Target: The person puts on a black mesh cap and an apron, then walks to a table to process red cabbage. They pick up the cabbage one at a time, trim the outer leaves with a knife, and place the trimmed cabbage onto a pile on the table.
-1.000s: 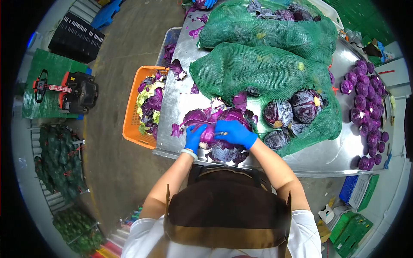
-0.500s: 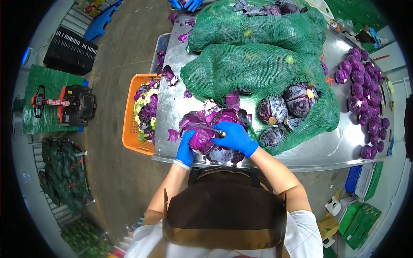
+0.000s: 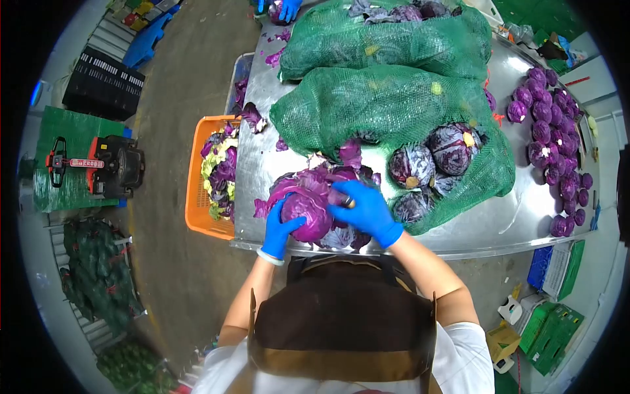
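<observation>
A peeled red cabbage (image 3: 311, 217) rests at the near edge of the metal table, among loose purple leaves. My left hand (image 3: 281, 231), in a blue glove, is closed around its left side, thumb across the front. Just right of the cabbage, my blue-gloved right hand (image 3: 365, 211) grips a knife (image 3: 350, 203); only a bit of its handle shows, and motion blurs the fingers. Behind and beneath lie torn outer leaves (image 3: 349, 152). A darker, unpeeled cabbage (image 3: 337, 238) sits close to the table edge under my right hand.
Green mesh sacks (image 3: 354, 105) of cabbages cover the middle of the metal table (image 3: 499, 220). Whole dark cabbages (image 3: 412, 165) spill from the nearer sack. Many peeled cabbages (image 3: 554, 131) lie at right. An orange crate (image 3: 197, 190) holds trimmings. Another person's gloved hand (image 3: 289, 9) works at the far end.
My right hand has drawn back slightly from the cabbage with the knife, whose blade lay across the top before. My left hand has shifted its hold, thumb now across the front of the cabbage.
</observation>
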A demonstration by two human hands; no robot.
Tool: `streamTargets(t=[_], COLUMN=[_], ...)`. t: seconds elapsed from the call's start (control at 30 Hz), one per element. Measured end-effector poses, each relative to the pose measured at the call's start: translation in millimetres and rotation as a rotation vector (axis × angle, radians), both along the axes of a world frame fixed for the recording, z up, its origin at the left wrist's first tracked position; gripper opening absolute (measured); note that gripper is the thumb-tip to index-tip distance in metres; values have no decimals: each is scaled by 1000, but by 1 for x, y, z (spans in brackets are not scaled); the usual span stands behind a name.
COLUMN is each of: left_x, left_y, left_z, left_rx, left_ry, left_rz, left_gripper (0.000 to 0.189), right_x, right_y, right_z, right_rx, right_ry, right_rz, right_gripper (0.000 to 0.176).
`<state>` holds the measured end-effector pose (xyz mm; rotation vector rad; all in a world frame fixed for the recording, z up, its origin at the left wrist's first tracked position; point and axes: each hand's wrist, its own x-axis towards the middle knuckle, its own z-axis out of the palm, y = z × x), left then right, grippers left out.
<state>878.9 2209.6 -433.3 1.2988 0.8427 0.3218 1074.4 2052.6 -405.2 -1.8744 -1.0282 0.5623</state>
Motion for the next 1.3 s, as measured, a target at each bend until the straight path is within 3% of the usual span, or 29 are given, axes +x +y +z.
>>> streamTargets(t=[0.07, 0.2, 0.3, 0.4, 0.43, 0.5, 0.53, 0.6, 0.7, 0.8, 0.83, 1.0, 1.07, 1.13, 1.2, 1.23, 1.3], left_x=[-3, -5, -8, 5, 3, 6, 5, 9, 8, -2, 1, 15, 18, 17, 17, 17, 15], left_y=[-2, 0, 3, -3, -3, -2, -4, -4, 0, 11, 12, 3, 1, -1, -5, -6, -3], left_z=[-12, -20, -12, 12, 8, 8, 7, 13, 13, -7, 1, 30, 31, 27, 29, 31, 26], left_rx=[163, 195, 251, 160, 141, 176, 186, 270, 476, 394, 402, 346, 458, 629, 498, 467, 450], left_ry=[97, 75, 74, -175, -192, -222, -234, -206, -93, -101, -126, -179, -155, -133, -181, -199, -233], left_rz=[-80, -155, -296, -298, -314, -285, -272, -288, -330, -276, -300, -309, -375, -439, -328, -276, -187], left_gripper=[75, 79, 92, 108, 116, 115, 114, 114, 114, 114, 114, 114, 116, 117, 115, 115, 115], right_x=[-11, -11, -3, 33, 34, 27, 17, 4, -21, -8, 0, -9, -19, -15, -6, -2, 0], right_y=[9, 11, 4, 2, 0, -10, -8, -2, 16, 16, 15, 9, 14, 16, 14, 12, 0], right_z=[6, -8, -21, -55, -55, -45, -23, -11, -3, -28, -34, -14, -1, -8, -14, -23, -29], right_rx=[-85, -114, -124, -264, -242, -205, -49, -55, 229, -9, -42, 177, 158, 68, 121, 137, 141], right_ry=[-90, -138, -62, -128, -77, 35, 98, 438, 179, 579, 532, 438, 312, 402, 540, 274, 346], right_rz=[55, 85, -6, -241, -216, -165, -127, -9, -65, -234, -248, -79, -47, -121, -184, -188, -178], right_gripper=[36, 28, 31, 30, 33, 39, 50, 53, 40, 32, 28, 42, 46, 38, 34, 28, 27])
